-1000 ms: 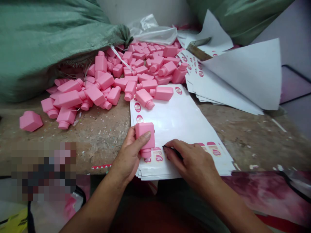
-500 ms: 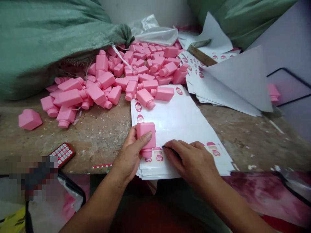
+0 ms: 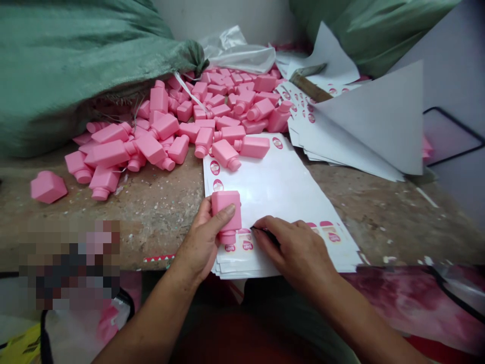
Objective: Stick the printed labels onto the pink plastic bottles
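My left hand (image 3: 202,241) grips a pink plastic bottle (image 3: 227,212), neck pointing down, over the near end of a stack of white sticker sheets (image 3: 280,197). My right hand (image 3: 293,247) rests on the sheet just right of the bottle, fingers pinched on a thin dark tool (image 3: 265,232) whose tip touches the sheet beside a pink label (image 3: 246,244). More pink labels (image 3: 328,230) line the sheet's near edge to the right.
A heap of pink bottles (image 3: 197,116) spills from a green woven sack (image 3: 76,65) at the back. One pink bottle (image 3: 47,186) lies apart at left. Loose white sheets (image 3: 364,121) are piled at right, over a wooden-handled tool (image 3: 308,83). The worn tabletop (image 3: 159,212) ends near me.
Both hands have stayed nearly in place, with the bottle held still. The view shifts slightly, and a loose sheet at the right has moved a little.
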`<state>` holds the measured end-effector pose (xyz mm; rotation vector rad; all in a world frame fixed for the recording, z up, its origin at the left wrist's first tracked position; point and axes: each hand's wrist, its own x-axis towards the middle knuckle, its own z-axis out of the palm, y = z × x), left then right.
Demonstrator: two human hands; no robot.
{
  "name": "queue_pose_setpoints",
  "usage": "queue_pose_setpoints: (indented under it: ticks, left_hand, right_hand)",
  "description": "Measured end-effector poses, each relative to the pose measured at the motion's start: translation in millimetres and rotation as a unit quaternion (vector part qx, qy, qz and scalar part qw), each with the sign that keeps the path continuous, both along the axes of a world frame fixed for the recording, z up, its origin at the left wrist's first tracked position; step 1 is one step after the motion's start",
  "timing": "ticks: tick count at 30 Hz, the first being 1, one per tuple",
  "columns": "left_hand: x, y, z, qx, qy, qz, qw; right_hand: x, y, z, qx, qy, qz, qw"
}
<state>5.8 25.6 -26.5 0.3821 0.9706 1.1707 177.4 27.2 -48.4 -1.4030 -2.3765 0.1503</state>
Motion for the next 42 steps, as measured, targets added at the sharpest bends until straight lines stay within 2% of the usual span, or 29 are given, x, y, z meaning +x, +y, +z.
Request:
queue_pose_setpoints:
  ticks: [2, 7, 10, 13, 15, 16, 17, 18, 20, 21, 22, 23, 25, 28, 32, 42]
  left_hand:
    - [0, 0, 0.8, -0.003, -0.001, 0.002, 1.000]
    - [0, 0, -0.8, -0.006, 0.004, 0.002, 1.000]
    - [0, 2, -3.5, -0.007, 0.011, -0.002, 1.000]
    - [-4, 0, 0.3, 0.011, 0.038, -0.024, 0.999]
    - [-10, -4, 8.2, 0.049, 0.108, -0.073, 0.990]
    - [-14, -7, 13.1, 0.079, 0.173, -0.110, 0.976]
    - [-17, -10, 17.7, 0.115, 0.254, -0.152, 0.948]
    - [-20, -14, 21.6, 0.154, 0.342, -0.198, 0.906]
    - [-24, -20, 25.4, 0.226, 0.493, -0.281, 0.792]
    - [-25, -23, 25.1, 0.254, 0.542, -0.311, 0.738]
    - [-25, -25, 23.7, 0.274, 0.573, -0.336, 0.695]
    - [-24, -26, 21.7, 0.287, 0.591, -0.353, 0.666]
    - [-24, -25, 18.3, 0.293, 0.611, -0.374, 0.633]
    - [-23, -20, 18.6, 0.284, 0.617, -0.401, 0.614]
    - [-24, -14, 24.2, 0.278, 0.613, -0.427, 0.604]
    - [-23, -14, 25.2, 0.259, 0.597, -0.434, 0.624]
  right_hand:
    - [0, 0, 0.8, -0.015, 0.006, -0.004, 1.000]
    - [5, 2, 2.8, -0.143, 0.068, -0.029, 0.987]
    - [8, 4, 1.7, -0.118, 0.055, -0.038, 0.991]
    - [12, 8, 0.8, -0.078, 0.026, -0.009, 0.997]
    - [15, 13, 1.0, -0.068, 0.006, 0.024, 0.997]
    - [17, 16, 1.2, -0.063, -0.004, 0.038, 0.997]
    - [19, 18, 1.5, -0.055, -0.011, 0.050, 0.997]
    - [20, 20, 1.6, -0.047, -0.014, 0.062, 0.997]
    - [21, 23, 1.3, -0.032, -0.008, 0.083, 0.996]
    - [21, 24, 0.9, -0.025, -0.001, 0.091, 0.995]
    - [21, 24, 0.4, -0.021, 0.006, 0.099, 0.995]
    - [20, 25, -0.1, -0.017, 0.011, 0.107, 0.994]
    - [18, 25, -0.8, -0.003, 0.010, 0.121, 0.993]
    - [17, 26, -1.0, 0.021, -0.001, 0.135, 0.991]
    - [17, 28, -0.6, 0.035, -0.009, 0.132, 0.991]
    - [19, 34, -1.0, 0.046, -0.016, 0.169, 0.984]
